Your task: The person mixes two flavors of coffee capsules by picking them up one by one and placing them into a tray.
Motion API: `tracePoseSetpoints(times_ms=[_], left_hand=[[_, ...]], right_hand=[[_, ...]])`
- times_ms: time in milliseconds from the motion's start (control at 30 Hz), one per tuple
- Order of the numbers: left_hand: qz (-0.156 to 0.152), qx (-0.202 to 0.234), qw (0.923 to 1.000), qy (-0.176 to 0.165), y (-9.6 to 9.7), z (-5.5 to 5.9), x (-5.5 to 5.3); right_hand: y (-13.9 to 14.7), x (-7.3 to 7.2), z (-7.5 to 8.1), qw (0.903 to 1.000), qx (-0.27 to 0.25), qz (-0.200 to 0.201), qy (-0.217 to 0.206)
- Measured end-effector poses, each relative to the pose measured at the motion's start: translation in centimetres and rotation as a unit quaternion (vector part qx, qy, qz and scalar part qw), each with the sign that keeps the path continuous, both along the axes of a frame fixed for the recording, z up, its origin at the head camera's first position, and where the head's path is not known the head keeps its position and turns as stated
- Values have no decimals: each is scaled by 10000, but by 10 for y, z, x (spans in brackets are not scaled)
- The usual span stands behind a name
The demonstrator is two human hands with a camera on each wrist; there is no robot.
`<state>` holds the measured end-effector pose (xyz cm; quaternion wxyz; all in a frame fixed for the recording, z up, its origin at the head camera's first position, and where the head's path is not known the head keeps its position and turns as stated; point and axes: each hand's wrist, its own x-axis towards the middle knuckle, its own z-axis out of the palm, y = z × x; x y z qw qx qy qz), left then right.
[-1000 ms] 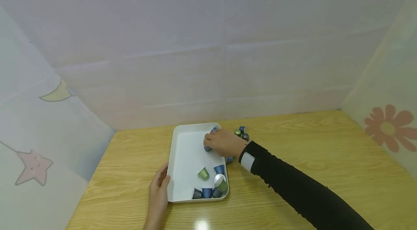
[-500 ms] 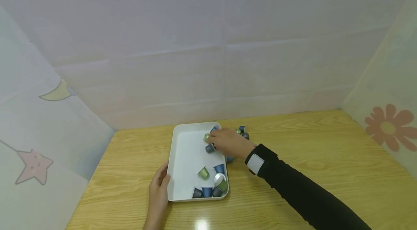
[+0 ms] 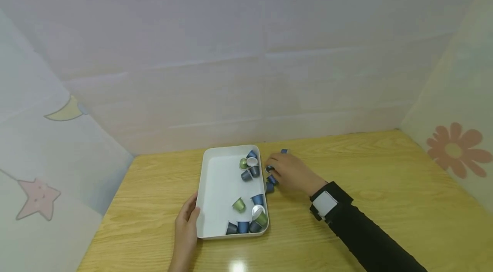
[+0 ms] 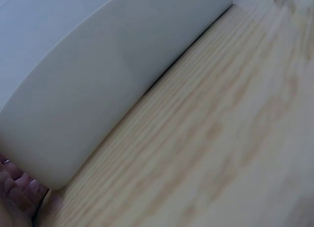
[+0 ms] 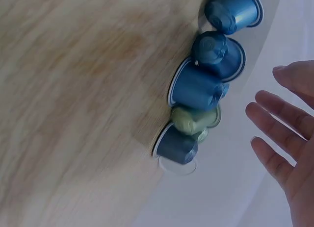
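Note:
My left hand (image 3: 185, 227) holds the left side of a white tray (image 3: 215, 186); its fingers (image 4: 24, 192) show at the tray's outer wall in the left wrist view. Coffee capsules lie inside the tray: a green one (image 3: 239, 205) sits apart, several blue, dark and green ones gather in the near right corner, and another group lies near the far right. My right hand (image 3: 293, 173) is just right of the tray, over capsules on the table. In the right wrist view its fingers are spread, holding nothing, beside a row of blue capsules (image 5: 196, 85), a green one (image 5: 191, 120) and a dark one (image 5: 174, 143).
The wooden table (image 3: 366, 186) extends to both sides of the tray. A pale wall (image 3: 239, 105) stands behind it, with patterned sheets on the left and right. A blue capsule (image 3: 284, 151) lies beyond my right hand.
My right hand has let go of capsules at the tray's far right and moved right, out over the table. Dark, green and silver-lidded capsules now show there. My left hand stays put.

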<state>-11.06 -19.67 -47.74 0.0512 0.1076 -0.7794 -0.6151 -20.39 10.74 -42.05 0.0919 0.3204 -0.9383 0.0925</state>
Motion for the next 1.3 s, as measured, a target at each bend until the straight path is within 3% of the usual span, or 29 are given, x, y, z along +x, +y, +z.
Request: tracePoseSetpoints(times_ms=[300,667,900,1300], left_hand=[[-5,109,9999,33,0,-2,-6],[-24,68,9999,-97,-2,-3,-4],[-13,73,9999,-133,-2,-3,-6],[-9,-101,9999,-122,-5,-5,-7]], right_hand=[[21,3,0,9982,-199,-516,-247],[35,-2,-5,9931,-267,-933,-665],[43,-8,-4,9930,-200,-983,-618],[39,-26,-21,9895,-2,-1082,-960]])
